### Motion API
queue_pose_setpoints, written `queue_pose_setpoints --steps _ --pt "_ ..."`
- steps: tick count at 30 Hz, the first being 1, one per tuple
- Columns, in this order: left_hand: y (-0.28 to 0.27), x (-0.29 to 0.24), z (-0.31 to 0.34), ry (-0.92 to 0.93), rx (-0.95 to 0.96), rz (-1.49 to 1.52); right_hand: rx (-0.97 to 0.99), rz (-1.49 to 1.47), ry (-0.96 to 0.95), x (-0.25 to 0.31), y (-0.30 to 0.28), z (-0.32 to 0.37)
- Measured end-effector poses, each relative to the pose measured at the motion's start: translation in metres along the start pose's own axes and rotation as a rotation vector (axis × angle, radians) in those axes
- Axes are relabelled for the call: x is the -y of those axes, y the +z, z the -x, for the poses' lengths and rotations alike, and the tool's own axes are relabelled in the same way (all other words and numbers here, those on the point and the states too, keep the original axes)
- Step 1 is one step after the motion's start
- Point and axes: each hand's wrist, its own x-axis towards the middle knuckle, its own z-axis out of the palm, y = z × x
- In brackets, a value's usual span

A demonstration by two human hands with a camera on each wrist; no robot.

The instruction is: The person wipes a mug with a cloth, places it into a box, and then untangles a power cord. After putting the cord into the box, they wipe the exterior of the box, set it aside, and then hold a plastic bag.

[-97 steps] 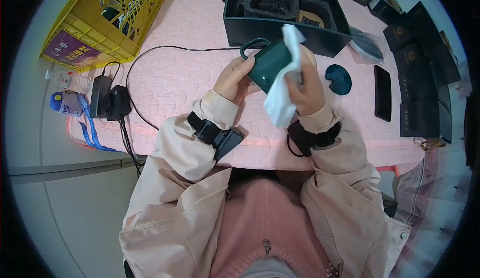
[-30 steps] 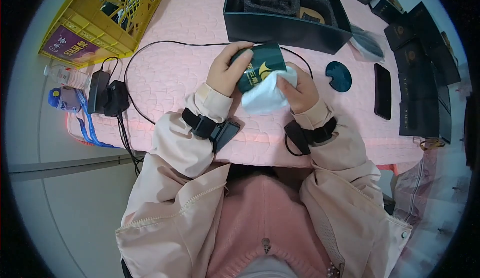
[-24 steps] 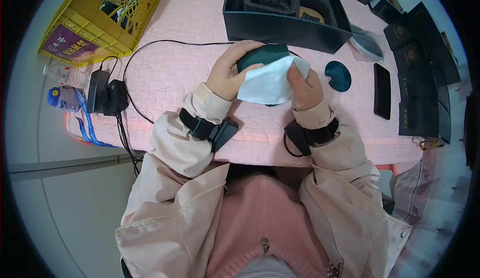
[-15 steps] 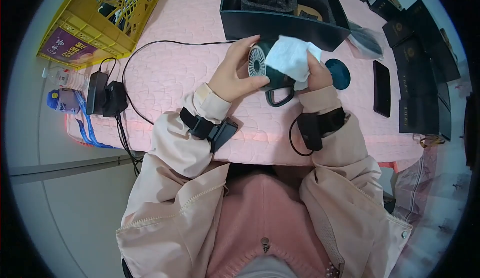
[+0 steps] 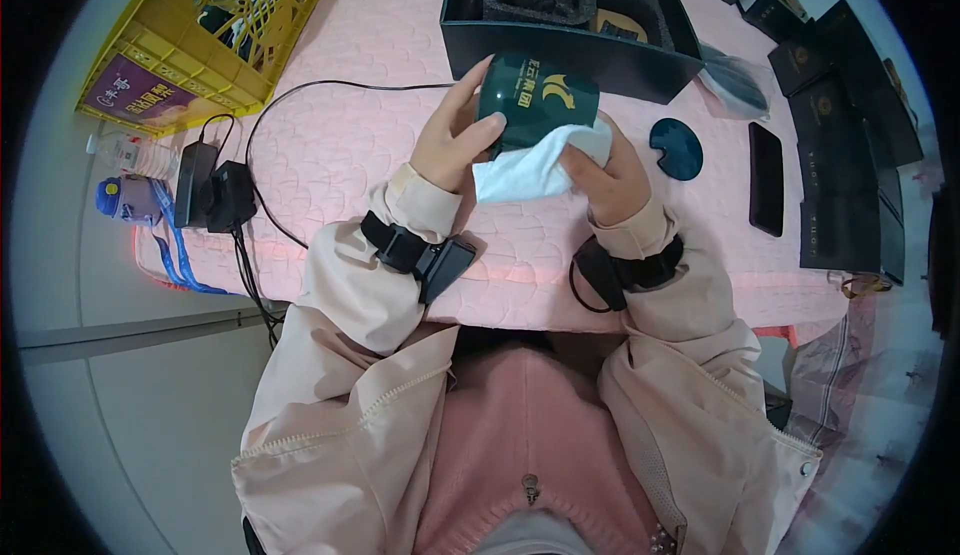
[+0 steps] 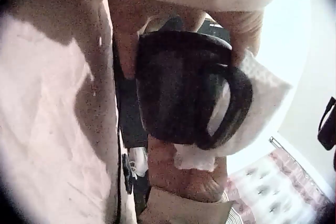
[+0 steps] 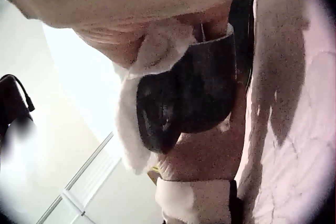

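A dark green mug [image 5: 520,105] with gold markings is held above the pink cover, its printed side facing up in the head view. The left hand [image 5: 447,142] grips its left end, thumb on the printed side. Around a white cloth [image 5: 535,168] the right hand [image 5: 612,177] curls, thumb on top, at the mug's right end; some of its fingers are hidden. In the left wrist view the mug's handle [image 6: 239,108] shows beside the cloth [image 6: 268,98]. The right wrist view shows the cloth [image 7: 131,124] lying against the mug [image 7: 205,87].
Behind the mug lies an open dark box [image 5: 575,55] with foam inserts. A round green disc [image 5: 677,150], a phone [image 5: 766,179] and a bagged item [image 5: 735,85] lie to the right, near black boxes [image 5: 848,225]. At left are a yellow crate [image 5: 190,65], bottles and a power adapter [image 5: 230,195] with cables.
The mug has turned from its base and handle showing to its gold print showing. The cloth has moved from the mug's top down to its near side, and the right hand has moved slightly left and nearer the body.
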Motion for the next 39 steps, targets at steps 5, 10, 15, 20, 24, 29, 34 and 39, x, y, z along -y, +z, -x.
queue_pose_setpoints --steps 5,10,15,20,24,29,34,39 --pt "-0.008 -0.001 -0.004 0.118 0.141 -0.141 -0.055 -0.039 0.008 -0.003 -0.001 -0.001" --pt "-0.007 0.001 0.001 0.259 0.301 -0.509 -0.287 -0.337 0.319 -0.003 -0.013 -0.014" --pt "-0.006 0.000 0.001 0.351 0.330 -0.815 -0.242 -0.122 0.162 -0.031 -0.021 -0.023" --pt "-0.006 0.004 0.000 0.254 0.156 -0.584 -0.338 -0.561 0.290 -0.002 -0.009 -0.012" --pt "-0.026 0.004 -0.008 -0.206 0.158 0.089 -0.280 -0.197 0.088 -0.001 -0.006 0.000" --pt "-0.005 -0.002 -0.001 -0.398 0.180 0.242 0.002 0.429 -0.451 -0.017 -0.013 0.000" --pt "0.011 -0.007 0.006 -0.269 -0.054 0.157 0.002 0.572 -0.751 -0.019 -0.010 -0.007" --pt "-0.006 0.001 -0.001 -0.018 0.053 -0.152 -0.013 0.106 0.034 0.001 -0.003 0.005"
